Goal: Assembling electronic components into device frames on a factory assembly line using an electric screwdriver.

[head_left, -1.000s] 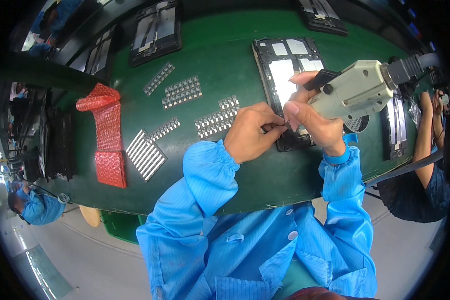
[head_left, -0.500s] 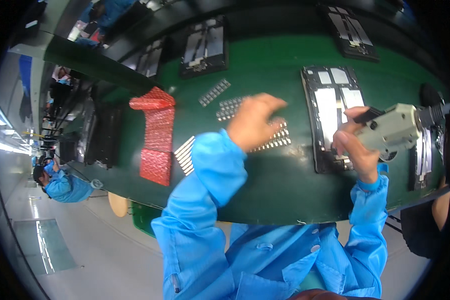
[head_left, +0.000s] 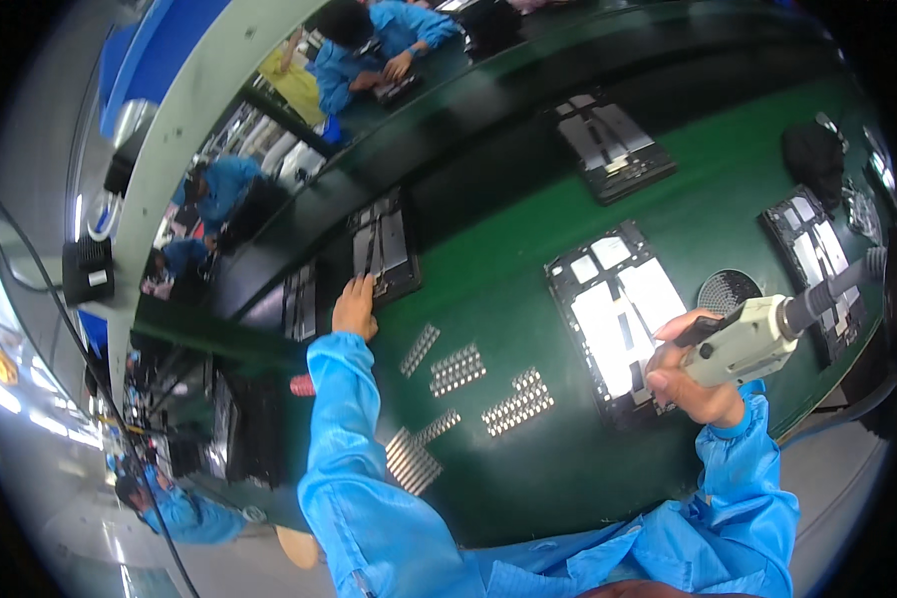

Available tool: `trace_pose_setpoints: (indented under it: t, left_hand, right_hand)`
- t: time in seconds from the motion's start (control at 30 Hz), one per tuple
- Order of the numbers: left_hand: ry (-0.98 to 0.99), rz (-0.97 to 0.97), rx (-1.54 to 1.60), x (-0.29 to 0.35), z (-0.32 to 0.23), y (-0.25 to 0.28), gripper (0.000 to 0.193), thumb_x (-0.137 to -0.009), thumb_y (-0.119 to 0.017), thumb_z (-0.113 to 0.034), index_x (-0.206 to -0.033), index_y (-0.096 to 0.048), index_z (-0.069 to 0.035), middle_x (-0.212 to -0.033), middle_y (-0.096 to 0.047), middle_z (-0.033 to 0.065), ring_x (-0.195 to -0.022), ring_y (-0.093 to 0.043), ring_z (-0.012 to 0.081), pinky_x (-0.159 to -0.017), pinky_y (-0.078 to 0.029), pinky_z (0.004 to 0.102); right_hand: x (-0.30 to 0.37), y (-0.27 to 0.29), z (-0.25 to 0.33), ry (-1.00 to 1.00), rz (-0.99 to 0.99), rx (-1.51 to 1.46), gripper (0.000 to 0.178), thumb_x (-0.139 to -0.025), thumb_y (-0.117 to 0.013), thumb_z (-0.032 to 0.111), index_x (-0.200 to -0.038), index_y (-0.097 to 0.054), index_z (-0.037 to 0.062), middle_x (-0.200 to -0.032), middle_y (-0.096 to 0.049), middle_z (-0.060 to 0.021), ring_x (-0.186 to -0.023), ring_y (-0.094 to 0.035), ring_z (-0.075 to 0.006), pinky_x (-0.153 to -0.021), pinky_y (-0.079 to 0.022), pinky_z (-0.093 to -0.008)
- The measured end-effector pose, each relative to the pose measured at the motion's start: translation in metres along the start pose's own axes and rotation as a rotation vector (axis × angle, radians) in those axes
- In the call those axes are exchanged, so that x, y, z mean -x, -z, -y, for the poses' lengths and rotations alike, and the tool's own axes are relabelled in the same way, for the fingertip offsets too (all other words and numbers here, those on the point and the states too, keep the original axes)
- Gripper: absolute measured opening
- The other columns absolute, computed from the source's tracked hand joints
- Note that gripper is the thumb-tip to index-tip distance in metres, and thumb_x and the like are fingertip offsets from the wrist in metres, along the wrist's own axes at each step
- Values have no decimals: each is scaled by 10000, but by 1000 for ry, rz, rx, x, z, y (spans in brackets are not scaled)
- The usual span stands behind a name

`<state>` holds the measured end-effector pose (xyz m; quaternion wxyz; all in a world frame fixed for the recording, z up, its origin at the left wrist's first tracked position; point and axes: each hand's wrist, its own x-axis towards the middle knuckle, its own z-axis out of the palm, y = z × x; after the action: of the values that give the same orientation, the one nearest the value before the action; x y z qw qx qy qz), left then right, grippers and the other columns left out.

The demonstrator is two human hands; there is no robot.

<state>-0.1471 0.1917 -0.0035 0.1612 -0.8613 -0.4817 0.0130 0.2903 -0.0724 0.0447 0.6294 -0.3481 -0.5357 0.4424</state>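
My right hand (head_left: 696,387) is wrapped round a pale grey power screwdriver (head_left: 743,347) with a black cable boot. Its tip end is hidden by my fingers, over the near right corner of an opened tablet-like device (head_left: 623,309) with silvery panels in a black frame. My left hand (head_left: 355,309) is stretched out to the far left, fingers extended against the near edge of a stack of similar devices (head_left: 387,249). Whether they grip it is unclear. Between my arms lie groups of small metal parts (head_left: 518,402) and a set of slim pale strips (head_left: 412,460).
A round dish of tiny parts (head_left: 728,292) stands beside the screwdriver. More opened devices lie at the back (head_left: 613,145) and right (head_left: 815,264). Red bubble wrap (head_left: 302,386) shows behind my left sleeve. A raised dark ledge (head_left: 488,90) borders the green table (head_left: 508,478); people work beyond it.
My left hand has moved from above the small metal parts, away and leftward to the device stack. My right hand still holds the screwdriver at the same device. The view has tilted and shifted.
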Motion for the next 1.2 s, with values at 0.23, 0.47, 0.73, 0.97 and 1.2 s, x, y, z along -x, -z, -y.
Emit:
trace_pose_setpoints:
  t: [0.23,0.47,0.73,0.97,1.2]
  left_hand:
    - [296,-362,45,-59,-35,42,404,-617,-609,-90,-1018,-594,-50,-927,-627,159,-885,-582,350,-785,-467,405]
    - [103,-686,310,-134,-124,97,402,-609,-586,-63,-1009,-616,-59,-865,-628,198,-758,-612,359,-711,-500,404]
    - [-203,-499,254,-218,-273,94,319,-604,-639,-38,-912,-561,-68,-845,-605,158,-796,-594,330,-701,-488,405]
    - [-99,-73,689,-225,-300,98,534,-688,-684,-449,-887,-621,43,-798,-621,224,-744,-601,394,-711,-477,420]
    - [607,615,1746,-299,-181,-33,443,-681,-760,-339,-989,-613,-57,-933,-652,108,-801,-649,252,-728,-525,398]
  right_hand:
    - [2,7,10,-115,-24,-83,333,-754,-652,-5,-1048,-495,-10,-598,-514,3,-527,-498,-63,-481,-394,-217]
    - [3,10,8,-122,-59,-80,341,-743,-662,1,-1052,-518,2,-623,-509,27,-561,-475,-46,-512,-383,-203]
    - [-5,19,7,-78,-32,-73,341,-752,-639,-19,-1056,-487,-6,-606,-547,-28,-514,-551,-100,-466,-434,-231]
    - [-2,28,6,-79,-124,-72,329,-745,-678,20,-1039,-530,24,-657,-523,20,-573,-473,-37,-521,-398,-207]
    - [-20,30,39,94,60,156,257,-701,-705,159,-857,-559,17,-685,-592,-82,-587,-582,-164,-566,-438,-319]
